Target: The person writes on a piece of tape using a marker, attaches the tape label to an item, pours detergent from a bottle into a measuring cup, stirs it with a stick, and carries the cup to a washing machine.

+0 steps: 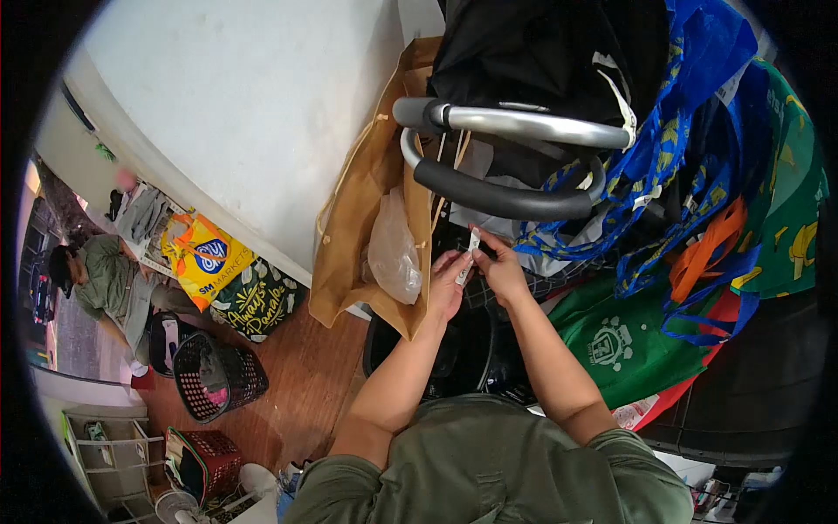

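A small white strip with dark print, like a label or tag point(470, 253), is pinched between the fingers of both my hands. My left hand point(447, 281) grips its lower part, and my right hand point(501, 269) holds it from the right side. Just left of my left hand stands a tall brown paper bag point(349, 236) with a crumpled clear plastic bag point(394, 249) in it. Above my hands are curved silver bars with dark foam grips point(502, 192). Whatever the tag may be attached to is hidden by my fingers.
Blue patterned bags point(650, 175) with straps hang at the right, beside green bags point(611, 349) and an orange strap point(711, 249). A black bin point(454, 354) stands below my hands. At left are a yellow bag point(205, 253), a dark basket point(218, 375) and a person in green point(109, 284).
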The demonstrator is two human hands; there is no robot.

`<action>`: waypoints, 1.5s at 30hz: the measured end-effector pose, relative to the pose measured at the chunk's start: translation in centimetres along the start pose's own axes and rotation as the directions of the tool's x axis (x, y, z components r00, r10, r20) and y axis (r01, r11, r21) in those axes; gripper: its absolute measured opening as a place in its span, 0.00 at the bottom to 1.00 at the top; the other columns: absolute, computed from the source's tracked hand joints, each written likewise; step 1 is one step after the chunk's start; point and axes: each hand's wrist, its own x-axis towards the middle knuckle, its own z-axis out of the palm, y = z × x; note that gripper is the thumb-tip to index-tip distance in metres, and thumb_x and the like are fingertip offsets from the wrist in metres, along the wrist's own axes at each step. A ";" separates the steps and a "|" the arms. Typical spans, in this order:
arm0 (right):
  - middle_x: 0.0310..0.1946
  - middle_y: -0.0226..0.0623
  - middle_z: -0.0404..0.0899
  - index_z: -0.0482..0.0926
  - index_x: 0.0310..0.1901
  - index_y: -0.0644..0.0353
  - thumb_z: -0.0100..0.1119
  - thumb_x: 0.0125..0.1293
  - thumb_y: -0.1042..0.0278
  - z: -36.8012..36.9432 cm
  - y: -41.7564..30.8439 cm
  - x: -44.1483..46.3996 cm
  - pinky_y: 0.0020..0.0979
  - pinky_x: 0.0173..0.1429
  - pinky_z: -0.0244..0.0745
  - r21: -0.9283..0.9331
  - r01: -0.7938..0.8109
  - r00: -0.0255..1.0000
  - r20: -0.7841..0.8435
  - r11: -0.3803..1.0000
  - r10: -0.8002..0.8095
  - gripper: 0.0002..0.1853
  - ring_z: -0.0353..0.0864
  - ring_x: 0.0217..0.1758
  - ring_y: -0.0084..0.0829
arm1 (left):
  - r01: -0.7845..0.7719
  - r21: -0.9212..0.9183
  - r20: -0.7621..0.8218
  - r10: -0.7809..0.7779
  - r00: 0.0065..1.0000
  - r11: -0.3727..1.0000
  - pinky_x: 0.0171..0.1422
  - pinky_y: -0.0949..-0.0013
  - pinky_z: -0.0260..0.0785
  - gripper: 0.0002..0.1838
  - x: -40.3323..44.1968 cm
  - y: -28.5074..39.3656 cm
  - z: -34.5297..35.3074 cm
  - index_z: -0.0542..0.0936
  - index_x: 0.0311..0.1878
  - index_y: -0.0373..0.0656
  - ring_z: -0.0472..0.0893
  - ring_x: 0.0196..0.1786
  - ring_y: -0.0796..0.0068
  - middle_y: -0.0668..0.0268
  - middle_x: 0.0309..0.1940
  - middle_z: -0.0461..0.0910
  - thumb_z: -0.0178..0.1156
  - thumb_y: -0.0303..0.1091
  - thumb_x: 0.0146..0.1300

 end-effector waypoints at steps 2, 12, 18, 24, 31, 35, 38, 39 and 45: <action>0.57 0.28 0.73 0.79 0.63 0.45 0.57 0.70 0.79 0.0 0.0 -0.1 0.20 0.43 0.71 0.046 -0.028 0.999 0.017 0.999 0.027 0.23 0.72 0.41 0.16 | -0.010 0.011 -0.020 0.010 1.000 1.000 0.49 0.69 0.72 0.04 0.3 -0.4 -0.5 0.80 0.41 0.48 0.81 0.42 0.76 0.70 0.36 0.83 0.65 0.31 0.65; 0.63 0.29 0.71 0.76 0.66 0.46 0.55 0.70 0.78 -0.7 -1.1 -1.1 0.22 0.44 0.73 -0.002 -0.056 0.998 0.042 0.998 0.056 0.24 0.76 0.44 0.19 | 0.072 -0.052 -0.026 -0.073 0.997 0.996 0.54 0.64 0.71 0.08 -0.2 0.1 0.1 0.79 0.46 0.47 0.81 0.48 0.71 0.67 0.44 0.84 0.59 0.39 0.71; 0.61 0.30 0.69 0.75 0.67 0.53 0.57 0.69 0.80 -0.7 -1.2 -4.0 0.21 0.43 0.73 0.120 0.030 0.997 -0.075 0.992 -0.021 0.25 0.76 0.42 0.18 | 0.116 -0.024 0.048 -0.114 0.992 0.993 0.58 0.62 0.71 0.15 0.3 -0.2 -1.0 0.78 0.51 0.46 0.79 0.53 0.67 0.63 0.49 0.82 0.56 0.47 0.72; 0.48 0.29 0.77 0.64 0.72 0.56 0.55 0.71 0.80 -0.3 -2.1 -8.8 0.24 0.44 0.75 0.673 -0.025 0.982 -0.122 0.739 0.144 0.29 0.78 0.43 0.22 | 0.185 0.098 -0.078 -0.178 0.981 0.978 0.65 0.60 0.69 0.27 -2.0 2.4 0.4 0.76 0.56 0.42 0.75 0.60 0.64 0.61 0.55 0.77 0.54 0.58 0.71; 0.47 0.28 0.77 0.66 0.71 0.54 0.56 0.71 0.79 -1.6 -1.3 -11.4 0.24 0.46 0.76 0.738 -0.015 0.958 -0.182 0.675 0.221 0.28 0.79 0.45 0.21 | 0.113 0.259 0.183 -0.163 0.969 0.959 0.67 0.60 0.67 0.32 -6.3 1.3 -0.6 0.76 0.55 0.42 0.74 0.60 0.66 0.59 0.54 0.75 0.45 0.64 0.72; 0.49 0.28 0.76 0.67 0.71 0.55 0.58 0.70 0.79 -2.6 -1.3 -13.2 0.24 0.49 0.76 0.679 0.049 0.961 -0.232 0.733 0.151 0.28 0.80 0.47 0.22 | 0.029 0.610 0.249 -0.226 0.942 0.792 0.58 0.72 0.69 0.13 -7.3 1.1 1.2 0.77 0.52 0.42 0.78 0.50 0.77 0.68 0.46 0.79 0.64 0.36 0.68; 0.51 0.29 0.75 0.70 0.69 0.58 0.58 0.70 0.78 -3.6 -1.1 -13.9 0.23 0.52 0.75 0.572 0.088 0.956 -0.279 0.816 0.093 0.26 0.77 0.50 0.21 | 0.015 0.710 0.187 -0.209 0.960 0.704 0.47 0.79 0.69 0.06 -6.9 0.7 1.8 0.81 0.43 0.40 0.77 0.40 0.84 0.72 0.37 0.81 0.67 0.26 0.64; 0.53 0.29 0.74 0.71 0.69 0.58 0.58 0.70 0.78 -4.2 -0.8 -14.1 0.23 0.53 0.74 0.516 0.112 0.946 -0.316 0.849 0.067 0.25 0.76 0.52 0.21 | -0.021 0.753 0.193 -0.191 0.963 0.657 0.45 0.79 0.69 0.05 -6.9 0.4 2.0 0.81 0.41 0.39 0.77 0.39 0.84 0.72 0.36 0.81 0.67 0.26 0.64; 0.54 0.36 0.72 0.79 0.62 0.55 0.60 0.66 0.80 -8.7 1.7 -14.9 0.26 0.61 0.67 -0.262 0.251 0.890 -0.316 0.932 -0.329 0.23 0.73 0.55 0.30 | -0.038 0.900 0.131 -0.186 0.974 0.433 0.37 0.75 0.68 0.07 -7.5 0.5 3.7 0.84 0.36 0.37 0.75 0.30 0.83 0.71 0.26 0.81 0.69 0.32 0.62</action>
